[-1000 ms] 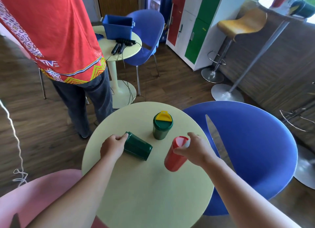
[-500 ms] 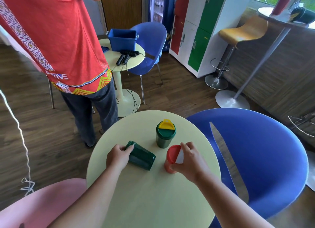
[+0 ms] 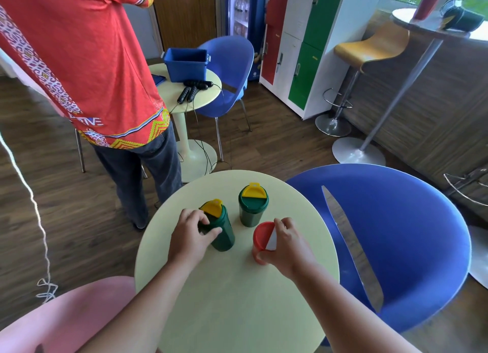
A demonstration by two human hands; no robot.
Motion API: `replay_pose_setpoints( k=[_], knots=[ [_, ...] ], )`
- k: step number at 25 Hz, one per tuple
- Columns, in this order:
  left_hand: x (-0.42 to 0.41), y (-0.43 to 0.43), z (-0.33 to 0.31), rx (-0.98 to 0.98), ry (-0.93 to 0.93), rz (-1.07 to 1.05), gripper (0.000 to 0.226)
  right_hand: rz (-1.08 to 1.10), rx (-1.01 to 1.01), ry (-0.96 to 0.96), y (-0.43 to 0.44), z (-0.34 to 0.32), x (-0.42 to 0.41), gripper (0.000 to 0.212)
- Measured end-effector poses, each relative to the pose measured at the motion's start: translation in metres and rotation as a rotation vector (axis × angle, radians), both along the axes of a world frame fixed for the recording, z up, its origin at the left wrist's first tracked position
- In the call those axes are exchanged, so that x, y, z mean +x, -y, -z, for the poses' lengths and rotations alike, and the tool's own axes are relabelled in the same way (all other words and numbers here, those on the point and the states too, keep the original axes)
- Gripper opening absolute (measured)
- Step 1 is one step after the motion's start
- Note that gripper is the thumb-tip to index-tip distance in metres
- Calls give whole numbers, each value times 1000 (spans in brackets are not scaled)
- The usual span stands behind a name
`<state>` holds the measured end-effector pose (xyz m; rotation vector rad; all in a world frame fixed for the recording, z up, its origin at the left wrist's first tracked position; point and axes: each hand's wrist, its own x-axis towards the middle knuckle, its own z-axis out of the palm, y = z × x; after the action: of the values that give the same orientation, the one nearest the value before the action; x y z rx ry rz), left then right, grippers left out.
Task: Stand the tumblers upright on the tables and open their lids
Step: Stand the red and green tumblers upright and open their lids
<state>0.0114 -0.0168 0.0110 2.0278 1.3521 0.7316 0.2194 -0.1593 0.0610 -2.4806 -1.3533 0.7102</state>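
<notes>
gripping a dark green tumbler with the left hand, fingers curled round its upper body just under the yellow flip lid; tumbler leaning a little toward the far left, base on the round pale yellow table. wrapping the right hand round a red tumbler, thumb low on its near side, fingertips on the white flap of its red lid; tumbler standing near the table's right side, looks upright though mostly hidden by the hand. cannot tell whether either lid is opened. standing upright and untouched just beyond both, near the table's far edge, a second green tumbler with a yellow flap on its lid, apart from both hands. flanking the table: a blue chair at right, a pink seat at lower left. standing close by the far left edge, a person in a red patterned shirt and dark trousers. further back, another round table bearing a blue bin and black skipping-rope handles.
</notes>
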Motion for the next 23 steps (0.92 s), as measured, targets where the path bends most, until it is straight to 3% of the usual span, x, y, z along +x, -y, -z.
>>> replay_pose_setpoints(
  k=[4, 13, 15, 19, 23],
  knots=[
    [-2, 15, 12, 155, -57, 120, 39, 2, 0, 0, 0, 1, 0, 105],
    [-5, 20, -3, 211, -162, 119, 30, -4, -4, 9, -1, 4, 1, 107],
    [2, 3, -20, 240, -244, 235, 36, -5, -5, 9, -1, 4, 1, 107],
    [28, -29, -57, -14, -578, 574, 63, 0, -12, 9, -2, 4, 1, 108],
    [32, -46, -60, -95, -659, 494, 32, 4, -5, 6, -2, 5, 1, 107]
  ],
)
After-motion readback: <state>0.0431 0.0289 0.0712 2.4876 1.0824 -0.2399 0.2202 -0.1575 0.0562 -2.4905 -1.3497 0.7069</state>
